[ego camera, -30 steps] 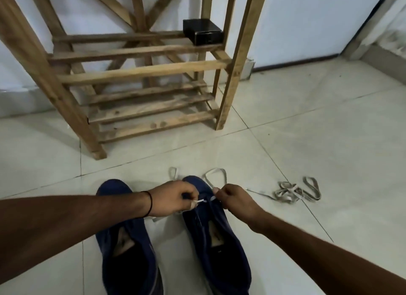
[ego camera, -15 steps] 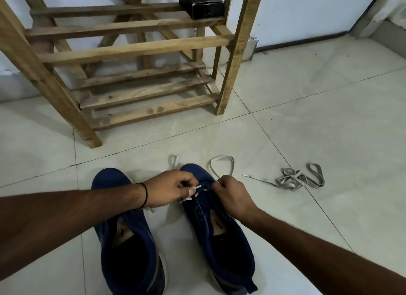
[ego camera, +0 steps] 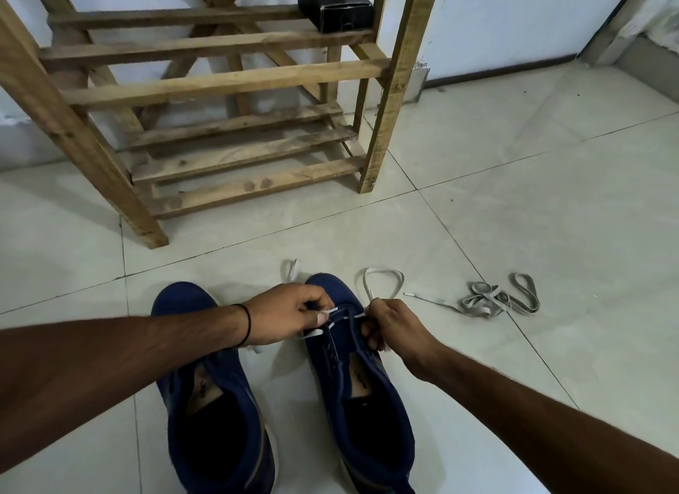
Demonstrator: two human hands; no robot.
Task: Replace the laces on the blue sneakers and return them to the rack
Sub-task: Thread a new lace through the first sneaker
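Note:
Two blue sneakers stand side by side on the tiled floor, toes toward the rack: the left sneaker [ego camera: 209, 401] and the right sneaker [ego camera: 362, 401]. A white lace [ego camera: 382, 273] runs through the front of the right sneaker, with a loop lying on the floor beyond its toe. My left hand [ego camera: 290, 319] pinches one end of this lace at the sneaker's left side. On the sneaker's right side, my right hand [ego camera: 393, 326] pinches the other part of the lace. A tangled grey lace [ego camera: 496, 300] lies on the floor to the right.
The wooden shoe rack [ego camera: 235, 137] stands ahead against the white wall, with a black box [ego camera: 336, 4] on an upper shelf. A doorway step [ego camera: 646, 63] is at the far right. Bare tiles lie between the sneakers and the rack.
The view has tilted down and nearer to the rack. Both hands have drawn closer together over the front of the right sneaker, still working the white lace.

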